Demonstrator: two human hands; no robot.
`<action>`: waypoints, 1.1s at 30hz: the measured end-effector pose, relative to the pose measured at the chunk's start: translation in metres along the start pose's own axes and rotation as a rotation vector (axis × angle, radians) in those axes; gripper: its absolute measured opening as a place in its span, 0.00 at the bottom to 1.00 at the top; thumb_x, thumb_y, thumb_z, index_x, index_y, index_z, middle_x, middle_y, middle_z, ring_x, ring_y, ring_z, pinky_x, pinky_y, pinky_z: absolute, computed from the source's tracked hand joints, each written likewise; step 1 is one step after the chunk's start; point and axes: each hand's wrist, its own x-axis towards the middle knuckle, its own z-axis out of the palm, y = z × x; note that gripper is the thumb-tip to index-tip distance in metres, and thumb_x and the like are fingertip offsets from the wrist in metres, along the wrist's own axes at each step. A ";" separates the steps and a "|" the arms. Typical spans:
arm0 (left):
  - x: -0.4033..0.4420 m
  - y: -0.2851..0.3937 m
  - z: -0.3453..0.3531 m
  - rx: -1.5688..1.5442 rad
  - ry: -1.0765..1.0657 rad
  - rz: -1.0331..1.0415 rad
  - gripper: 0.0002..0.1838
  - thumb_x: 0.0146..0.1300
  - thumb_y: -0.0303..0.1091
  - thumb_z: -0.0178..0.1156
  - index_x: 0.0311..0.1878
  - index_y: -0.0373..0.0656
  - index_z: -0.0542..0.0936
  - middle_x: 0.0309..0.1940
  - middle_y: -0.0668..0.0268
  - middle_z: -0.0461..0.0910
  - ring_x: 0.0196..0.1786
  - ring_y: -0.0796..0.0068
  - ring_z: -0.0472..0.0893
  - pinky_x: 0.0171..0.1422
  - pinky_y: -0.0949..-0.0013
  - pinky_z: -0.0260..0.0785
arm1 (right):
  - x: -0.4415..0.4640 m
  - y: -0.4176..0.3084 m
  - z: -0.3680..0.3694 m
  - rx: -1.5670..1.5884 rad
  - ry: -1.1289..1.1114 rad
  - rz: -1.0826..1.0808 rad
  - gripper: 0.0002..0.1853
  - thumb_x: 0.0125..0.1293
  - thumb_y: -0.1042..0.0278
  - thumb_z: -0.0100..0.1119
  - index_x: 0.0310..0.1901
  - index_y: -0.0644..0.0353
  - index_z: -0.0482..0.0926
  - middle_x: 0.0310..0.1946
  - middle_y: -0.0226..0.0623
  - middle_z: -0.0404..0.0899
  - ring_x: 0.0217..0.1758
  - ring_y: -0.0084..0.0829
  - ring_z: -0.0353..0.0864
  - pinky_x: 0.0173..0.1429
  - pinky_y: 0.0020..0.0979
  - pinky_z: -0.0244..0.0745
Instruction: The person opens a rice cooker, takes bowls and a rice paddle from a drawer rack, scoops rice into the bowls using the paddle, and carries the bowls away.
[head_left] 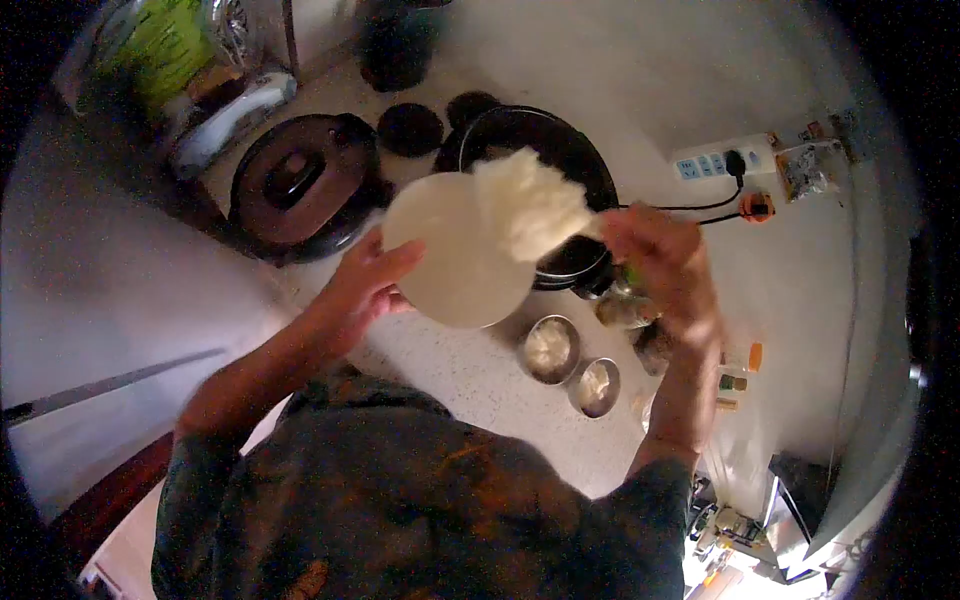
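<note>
My left hand [368, 278] grips a round white bowl [460, 275] by its edge, thumb on top and fingers beneath. My right hand [660, 255], slightly blurred, is closed around the handle of what looks like a serving spoon. A large clump of white food [535, 205], like cooked rice, covers the spoon's end at the bowl's upper right rim; whether it touches the bowl I cannot tell. Behind both hangs a view into a black round pot [590, 160], partly hidden by the clump and bowl.
Two small metal bowls with white food, a nearer one [597, 388] and another [550, 350], stand on the speckled counter [420, 360]. A dark lidded pot [300, 185] is at left. Jars [625, 310] sit below my right hand. A power strip [720, 160] with black cords lies right.
</note>
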 end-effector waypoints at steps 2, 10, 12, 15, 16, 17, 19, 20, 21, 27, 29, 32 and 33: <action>-0.002 0.000 0.002 0.000 0.013 0.000 0.31 0.48 0.26 0.54 0.60 0.43 0.63 0.58 0.52 0.61 0.60 0.54 0.62 0.61 0.57 0.57 | -0.015 -0.018 0.028 -0.536 0.053 -0.342 0.11 0.49 0.77 0.56 0.37 0.65 0.75 0.22 0.32 0.70 0.25 0.25 0.72 0.24 0.25 0.66; -0.014 0.001 -0.002 0.019 0.101 -0.036 0.33 0.46 0.23 0.53 0.61 0.43 0.62 0.60 0.49 0.58 0.62 0.49 0.58 0.64 0.54 0.53 | -0.024 -0.022 0.024 -0.715 0.137 -0.356 0.14 0.49 0.79 0.56 0.39 0.57 0.75 0.27 0.38 0.74 0.26 0.37 0.77 0.25 0.33 0.72; -0.018 0.002 -0.006 0.031 0.132 -0.064 0.34 0.45 0.22 0.53 0.61 0.43 0.62 0.60 0.48 0.57 0.63 0.47 0.58 0.65 0.54 0.52 | -0.014 -0.009 0.021 -0.727 0.184 -0.321 0.12 0.50 0.79 0.55 0.38 0.58 0.75 0.27 0.38 0.74 0.26 0.38 0.77 0.26 0.33 0.72; -0.020 0.007 -0.010 0.052 0.191 -0.141 0.35 0.45 0.21 0.52 0.61 0.43 0.61 0.61 0.47 0.56 0.64 0.46 0.56 0.66 0.52 0.51 | 0.014 0.045 0.022 -0.820 0.194 -0.247 0.08 0.51 0.78 0.52 0.34 0.59 0.77 0.29 0.39 0.75 0.27 0.42 0.77 0.30 0.37 0.72; -0.022 0.008 -0.009 0.044 0.212 -0.168 0.35 0.44 0.20 0.52 0.62 0.43 0.61 0.61 0.46 0.56 0.64 0.45 0.56 0.66 0.52 0.50 | 0.024 0.072 0.025 -0.840 0.165 -0.275 0.07 0.50 0.77 0.52 0.33 0.60 0.76 0.28 0.41 0.75 0.29 0.43 0.77 0.32 0.39 0.72; -0.022 0.005 -0.011 0.024 0.248 -0.183 0.34 0.45 0.20 0.52 0.61 0.43 0.62 0.61 0.47 0.56 0.64 0.45 0.56 0.66 0.52 0.51 | 0.034 0.095 0.028 -0.860 0.136 -0.304 0.06 0.49 0.76 0.52 0.31 0.60 0.76 0.28 0.42 0.75 0.31 0.45 0.77 0.35 0.41 0.72; -0.023 -0.008 -0.022 0.071 0.265 -0.139 0.31 0.49 0.35 0.56 0.59 0.45 0.63 0.54 0.57 0.64 0.56 0.62 0.64 0.55 0.63 0.57 | 0.054 0.113 0.035 -0.915 -0.020 -0.123 0.06 0.48 0.75 0.53 0.30 0.61 0.75 0.29 0.45 0.76 0.35 0.45 0.76 0.38 0.43 0.71; -0.022 -0.014 -0.025 0.104 0.254 -0.109 0.31 0.50 0.42 0.58 0.59 0.46 0.64 0.51 0.62 0.68 0.52 0.70 0.68 0.49 0.69 0.61 | 0.061 0.116 0.037 -0.916 -0.019 -0.120 0.06 0.48 0.75 0.53 0.30 0.61 0.75 0.29 0.45 0.76 0.35 0.45 0.76 0.38 0.43 0.71; -0.021 -0.017 -0.026 0.137 0.244 -0.079 0.33 0.52 0.50 0.60 0.58 0.47 0.64 0.48 0.67 0.72 0.48 0.78 0.72 0.44 0.74 0.64 | 0.068 0.115 0.042 -0.931 -0.105 -0.028 0.06 0.47 0.75 0.54 0.30 0.62 0.75 0.29 0.46 0.75 0.36 0.45 0.76 0.38 0.42 0.71; -0.018 -0.022 -0.025 -0.099 0.275 0.012 0.30 0.54 0.48 0.60 0.57 0.45 0.65 0.44 0.70 0.73 0.41 0.83 0.71 0.37 0.78 0.61 | 0.079 0.139 0.056 -0.907 -0.119 -0.073 0.06 0.46 0.75 0.55 0.29 0.64 0.74 0.29 0.49 0.75 0.37 0.47 0.76 0.37 0.45 0.71; -0.020 -0.023 -0.030 -0.023 0.324 -0.102 0.30 0.53 0.48 0.60 0.56 0.45 0.66 0.43 0.70 0.73 0.39 0.83 0.71 0.35 0.78 0.61 | 0.082 0.149 0.060 -0.878 -0.126 -0.116 0.07 0.46 0.74 0.56 0.29 0.64 0.74 0.29 0.49 0.75 0.37 0.48 0.76 0.37 0.46 0.71; -0.019 -0.031 -0.036 -0.026 0.315 -0.088 0.30 0.53 0.49 0.60 0.55 0.45 0.66 0.42 0.71 0.74 0.37 0.84 0.71 0.33 0.80 0.60 | 0.088 0.157 0.064 -0.888 -0.183 0.000 0.07 0.48 0.72 0.56 0.28 0.66 0.74 0.31 0.51 0.76 0.38 0.50 0.76 0.38 0.46 0.72; -0.019 -0.033 -0.037 -0.036 0.308 -0.070 0.30 0.53 0.49 0.61 0.55 0.45 0.66 0.41 0.71 0.74 0.37 0.85 0.71 0.32 0.80 0.60 | 0.089 0.158 0.064 -0.808 -0.167 0.058 0.08 0.48 0.71 0.57 0.27 0.68 0.74 0.30 0.52 0.76 0.37 0.51 0.76 0.37 0.45 0.71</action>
